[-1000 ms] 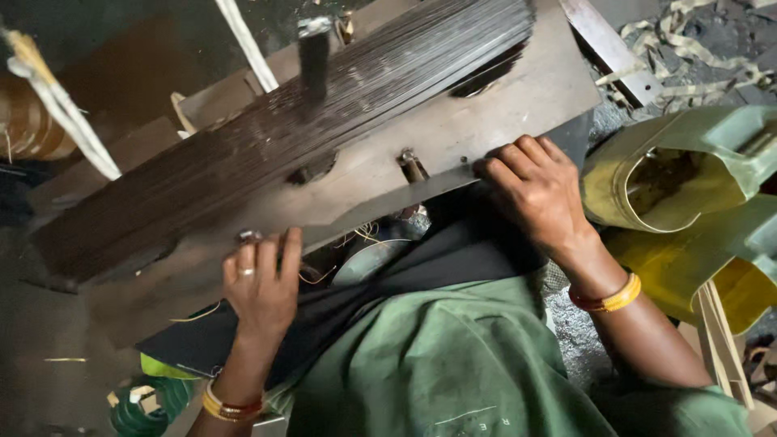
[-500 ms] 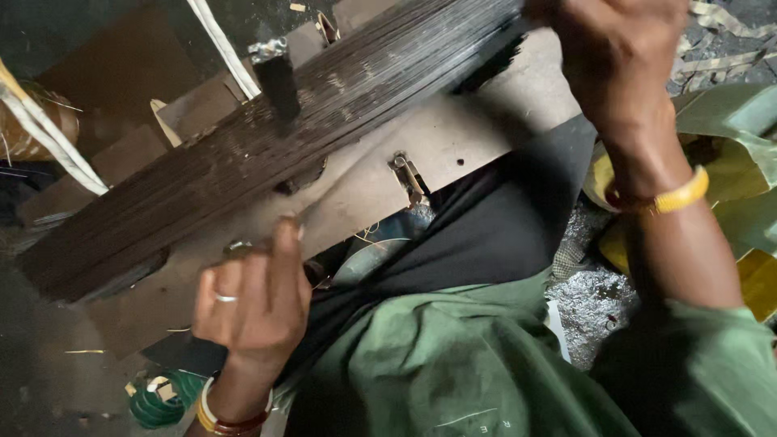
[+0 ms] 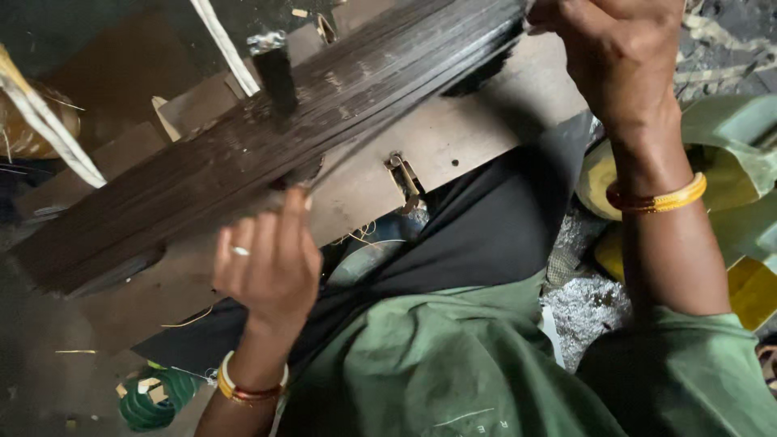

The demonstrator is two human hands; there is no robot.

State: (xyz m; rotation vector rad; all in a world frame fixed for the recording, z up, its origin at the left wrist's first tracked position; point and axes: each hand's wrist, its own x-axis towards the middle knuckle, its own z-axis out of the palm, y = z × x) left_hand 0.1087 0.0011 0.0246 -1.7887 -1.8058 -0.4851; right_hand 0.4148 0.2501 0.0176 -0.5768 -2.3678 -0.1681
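Diagonally across, from eight o'clock up to one o'clock: long dark bundle of thin strips (image 3: pixel 267 154), lying on a flat brown board (image 3: pixel 453 137). At one o'clock, right hand (image 3: pixel 619 53) clenched over the bundle's upper end. At seven o'clock, left hand (image 3: pixel 271 263) loosely curled, fingertips touching the bundle's lower edge. Near eleven o'clock, small dark upright peg (image 3: pixel 275 73).

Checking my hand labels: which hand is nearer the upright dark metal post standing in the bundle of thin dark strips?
Left. The left hand is just below the upright dark metal post, fingertips at the strips' edge; the right hand grips the bundle's far end.
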